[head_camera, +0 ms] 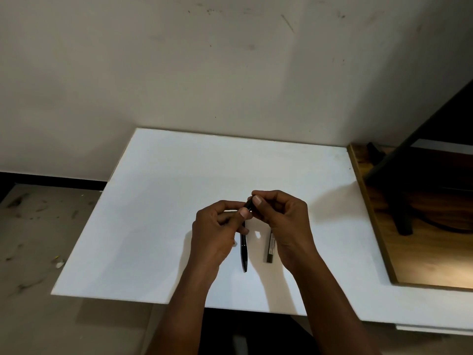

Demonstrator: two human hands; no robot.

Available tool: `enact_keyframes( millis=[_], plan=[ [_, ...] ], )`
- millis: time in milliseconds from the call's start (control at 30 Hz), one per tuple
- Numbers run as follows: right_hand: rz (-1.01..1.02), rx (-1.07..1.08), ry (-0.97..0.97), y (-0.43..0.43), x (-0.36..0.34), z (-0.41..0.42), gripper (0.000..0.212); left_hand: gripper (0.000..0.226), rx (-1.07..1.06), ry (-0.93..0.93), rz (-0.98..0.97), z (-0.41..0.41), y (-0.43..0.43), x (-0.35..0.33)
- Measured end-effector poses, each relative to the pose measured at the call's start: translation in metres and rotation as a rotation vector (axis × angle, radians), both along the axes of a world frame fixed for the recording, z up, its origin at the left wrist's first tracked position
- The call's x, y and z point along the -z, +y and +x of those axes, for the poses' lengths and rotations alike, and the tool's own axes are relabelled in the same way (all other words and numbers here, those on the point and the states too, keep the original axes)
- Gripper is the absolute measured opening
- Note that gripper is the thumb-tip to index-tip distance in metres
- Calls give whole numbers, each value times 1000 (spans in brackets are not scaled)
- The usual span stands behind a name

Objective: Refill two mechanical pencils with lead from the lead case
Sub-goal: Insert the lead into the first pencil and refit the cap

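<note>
Both my hands meet above the middle of the white board [158, 201]. My left hand [217, 234] and my right hand [284, 221] together pinch a small black pencil end [249, 204] between thumbs and fingers; most of that pencil is hidden by my fingers. A second black mechanical pencil [244, 252] lies on the board below my hands, tip pointing toward me. A dark slim lead case [270, 248] lies to its right, partly under my right wrist.
A wooden surface [422, 252] with a black stand leg [404, 213] adjoins the board on the right. The wall rises right behind the board. The floor at left is littered with scraps [58, 263].
</note>
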State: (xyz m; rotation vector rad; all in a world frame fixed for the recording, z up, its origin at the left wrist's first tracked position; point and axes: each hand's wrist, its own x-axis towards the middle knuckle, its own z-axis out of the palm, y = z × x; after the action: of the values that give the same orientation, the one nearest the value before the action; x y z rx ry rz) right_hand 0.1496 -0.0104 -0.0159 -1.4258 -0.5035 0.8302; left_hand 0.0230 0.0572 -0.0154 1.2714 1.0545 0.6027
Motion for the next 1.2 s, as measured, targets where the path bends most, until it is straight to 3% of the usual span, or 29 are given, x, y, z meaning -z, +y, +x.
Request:
enact_keyframes(
  millis=[167,333,400,500,600,800,1000,1200],
  plan=[
    [-21,12,-13,1,-1,-2,10,12,-9,0,-27,0,-1,-1],
    [-20,-25,337,4,-4,-5,23,21,11,-69,-107,7,-5,-5],
    [-27,-74,333,6,-5,-8,23,26,18,-116,-154,9,-6,-5],
    [87,18,365,8,-10,-3,27,33,57,-136,-235,7,-4,-6],
    [308,209,622,6,-19,18,31,36,122,-54,-245,1,1,-5],
    [561,278,994,-18,-16,43,52,15,315,-44,-335,-3,-3,-6],
    [620,347,1117,-23,-16,42,39,12,311,-104,-316,-4,-3,-11],
    [634,344,1090,-20,-19,40,27,24,318,-190,-346,-5,-4,-17]
  ],
)
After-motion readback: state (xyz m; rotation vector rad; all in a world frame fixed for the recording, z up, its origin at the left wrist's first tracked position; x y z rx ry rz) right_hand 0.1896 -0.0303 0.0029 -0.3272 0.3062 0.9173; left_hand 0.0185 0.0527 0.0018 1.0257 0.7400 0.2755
